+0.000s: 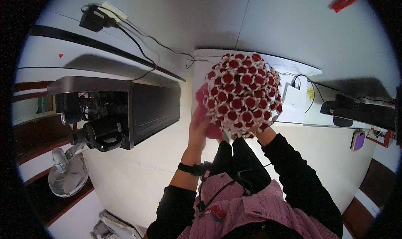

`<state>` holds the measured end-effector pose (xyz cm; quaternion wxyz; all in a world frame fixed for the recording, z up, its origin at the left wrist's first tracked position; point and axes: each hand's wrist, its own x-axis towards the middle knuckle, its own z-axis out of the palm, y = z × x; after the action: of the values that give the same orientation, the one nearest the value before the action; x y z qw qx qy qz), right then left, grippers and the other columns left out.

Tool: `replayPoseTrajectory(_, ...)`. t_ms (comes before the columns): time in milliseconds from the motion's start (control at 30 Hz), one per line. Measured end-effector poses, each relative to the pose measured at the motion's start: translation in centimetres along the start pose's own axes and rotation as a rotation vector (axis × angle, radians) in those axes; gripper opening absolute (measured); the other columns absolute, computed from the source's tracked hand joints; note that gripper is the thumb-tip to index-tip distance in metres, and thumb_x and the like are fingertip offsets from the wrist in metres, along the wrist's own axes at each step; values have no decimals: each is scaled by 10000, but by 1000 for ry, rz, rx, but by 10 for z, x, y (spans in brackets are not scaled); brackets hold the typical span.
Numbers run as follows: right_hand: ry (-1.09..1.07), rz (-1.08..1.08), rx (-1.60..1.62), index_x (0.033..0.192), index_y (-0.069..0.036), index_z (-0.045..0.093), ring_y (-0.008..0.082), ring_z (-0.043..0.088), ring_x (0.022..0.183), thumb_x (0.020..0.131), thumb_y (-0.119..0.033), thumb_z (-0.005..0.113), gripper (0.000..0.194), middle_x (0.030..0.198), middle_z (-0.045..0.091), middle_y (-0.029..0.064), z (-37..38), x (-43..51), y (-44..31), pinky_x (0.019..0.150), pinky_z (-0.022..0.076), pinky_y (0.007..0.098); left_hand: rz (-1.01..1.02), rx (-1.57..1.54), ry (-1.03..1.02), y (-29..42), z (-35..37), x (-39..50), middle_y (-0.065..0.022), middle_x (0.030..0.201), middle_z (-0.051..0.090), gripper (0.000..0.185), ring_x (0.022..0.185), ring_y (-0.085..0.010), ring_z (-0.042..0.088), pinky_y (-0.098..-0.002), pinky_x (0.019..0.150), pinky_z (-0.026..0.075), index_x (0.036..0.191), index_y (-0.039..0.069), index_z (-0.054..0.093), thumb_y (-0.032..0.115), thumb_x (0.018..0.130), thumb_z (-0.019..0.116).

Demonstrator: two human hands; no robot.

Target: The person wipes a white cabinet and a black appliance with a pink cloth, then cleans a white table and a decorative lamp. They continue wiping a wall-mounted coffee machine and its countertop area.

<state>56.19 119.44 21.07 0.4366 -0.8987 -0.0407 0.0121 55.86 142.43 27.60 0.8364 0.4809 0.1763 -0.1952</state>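
Note:
A large, round bunch of artificial flowers (pixel 243 91), dark red with white edges, fills the middle of the view in front of me. My left hand (pixel 199 126) grips a pink cloth (pixel 213 130) at the bunch's left side; part of the cloth shows above the hand too. From the lower right, my right hand (pixel 265 133) reaches in under the blossoms and holds the bunch there, its fingers mostly hidden. Beneath the flowers a small whitish piece shows, too covered to name.
Behind the flowers stands a white cabinet (pixel 199 69) against the wall, with a white router-like box (pixel 292 96) and cables. A black device (pixel 355 110) is further right. To the left are a dark cabinet (pixel 157 107) holding a black kettle (pixel 103 133), and a fan (pixel 69 176).

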Motion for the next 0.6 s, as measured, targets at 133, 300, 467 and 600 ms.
replayPoseTrajectory(133,-5,-2,86,1387,-135,563,299,540,1260,907,-322,689,531,1408,575,82,-23,-24,-24,1124,390,452,-48,170,-80,12,17,-23,-112,1435,535,534,1290,-238,544,-371,1061,459,1477,37,414,0,955,525)
replayPoseTrajectory(300,6,-83,206,1385,-134,564,298,545,1255,904,-321,693,532,1404,579,81,-66,-28,-59,1123,391,453,333,666,-368,31,29,-38,-127,1402,559,449,1266,-238,552,-376,1055,459,1447,16,428,17,1001,481)
replayPoseTrajectory(467,-17,-254,332,1384,-132,565,298,549,1250,902,-319,696,534,1399,583,81,-134,-28,-109,1122,393,453,596,732,-527,75,61,-35,-123,1404,558,466,1256,-232,558,-373,1043,470,1452,27,435,80,1000,534)
replayPoseTrajectory(600,-62,-403,341,1383,-130,565,297,553,1246,900,-318,698,535,1396,587,81,-199,-39,-158,1121,394,454,510,535,-553,120,109,-51,-117,1399,563,489,1243,-227,568,-368,1028,483,1459,37,435,114,994,568)
